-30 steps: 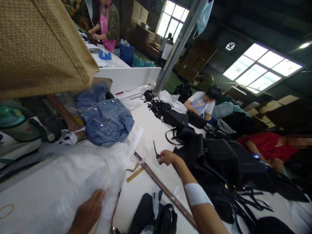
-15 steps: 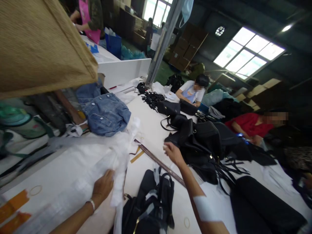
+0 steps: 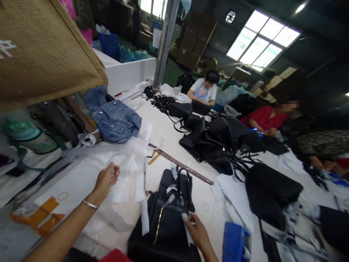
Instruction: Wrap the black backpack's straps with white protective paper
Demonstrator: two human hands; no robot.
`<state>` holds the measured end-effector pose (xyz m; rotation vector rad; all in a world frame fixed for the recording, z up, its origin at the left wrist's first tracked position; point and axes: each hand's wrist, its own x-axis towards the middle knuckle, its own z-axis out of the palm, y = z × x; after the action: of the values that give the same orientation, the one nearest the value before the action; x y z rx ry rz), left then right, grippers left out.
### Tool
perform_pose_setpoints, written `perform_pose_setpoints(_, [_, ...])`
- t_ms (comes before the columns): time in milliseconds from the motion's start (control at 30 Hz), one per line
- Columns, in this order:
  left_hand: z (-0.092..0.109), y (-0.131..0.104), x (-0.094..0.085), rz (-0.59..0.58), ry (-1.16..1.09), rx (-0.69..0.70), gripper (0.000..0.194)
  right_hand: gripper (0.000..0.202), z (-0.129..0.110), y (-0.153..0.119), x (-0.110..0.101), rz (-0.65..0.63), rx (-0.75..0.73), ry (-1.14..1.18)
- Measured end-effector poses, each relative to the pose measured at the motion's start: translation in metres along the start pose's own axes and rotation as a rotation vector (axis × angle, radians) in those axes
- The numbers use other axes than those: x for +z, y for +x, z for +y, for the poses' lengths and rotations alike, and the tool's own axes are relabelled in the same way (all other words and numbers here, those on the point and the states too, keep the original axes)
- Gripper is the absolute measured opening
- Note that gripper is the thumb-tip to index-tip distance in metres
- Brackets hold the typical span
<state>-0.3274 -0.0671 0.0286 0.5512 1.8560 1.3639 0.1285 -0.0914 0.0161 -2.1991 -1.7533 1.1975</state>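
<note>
A black backpack [image 3: 174, 236] with a gold zipper lies at the front edge of the white table, its straps wrapped in white tissue. My right hand [image 3: 196, 229] rests at its right side, fingers bent near a white strip; whether they grip anything is unclear. Over the pile of white tissue and plastic [image 3: 122, 189], my left hand [image 3: 107, 178] hovers with its fingers loosely curled and apart, holding nothing. Beyond the backpack lies a long brown strip [image 3: 182, 164] beside a yellowish strip [image 3: 154, 158].
Black bags [image 3: 212, 142] are heaped at the centre right, near white sheets [image 3: 234, 193] and a blue box [image 3: 236, 242]. A denim garment [image 3: 117, 122] and burlap panel [image 3: 54, 54] occupy the left. People sit across the table; a metal post [image 3: 165, 43] rises behind.
My right hand has come down from beside the black bag pile to the backpack. My left hand has moved up and left. The view has shifted, showing more of the table at the right.
</note>
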Motion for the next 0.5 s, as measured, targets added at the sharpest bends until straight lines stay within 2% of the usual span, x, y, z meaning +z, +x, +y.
perform_pose_setpoints(100, [0.022, -0.003, -0.021, 0.109, -0.008, 0.062, 0.038, 0.065, 0.005, -0.008, 0.008, -0.082, 0.055, 0.041])
perform_pose_setpoints(167, [0.032, -0.011, -0.023, 0.121, 0.018, 0.098, 0.035, 0.064, 0.0, -0.012, 0.009, -0.062, 0.079, -0.013])
perform_pose_setpoints(200, [0.033, -0.017, -0.02, 0.084, 0.027, 0.09, 0.034, 0.06, -0.003, -0.013, 0.009, -0.05, 0.085, -0.046])
perform_pose_setpoints(300, [0.022, -0.041, 0.003, -0.155, 0.032, -0.019, 0.036, 0.042, -0.011, -0.015, 0.005, -0.006, 0.112, -0.123])
perform_pose_setpoints(400, [-0.008, -0.07, 0.034, -0.475, 0.049, -0.151, 0.041, 0.031, -0.014, -0.014, 0.002, 0.031, 0.127, -0.158])
perform_pose_setpoints(500, [-0.038, -0.095, 0.057, -0.651, 0.087, -0.223, 0.046, 0.028, -0.011, -0.007, -0.003, 0.026, 0.099, -0.155])
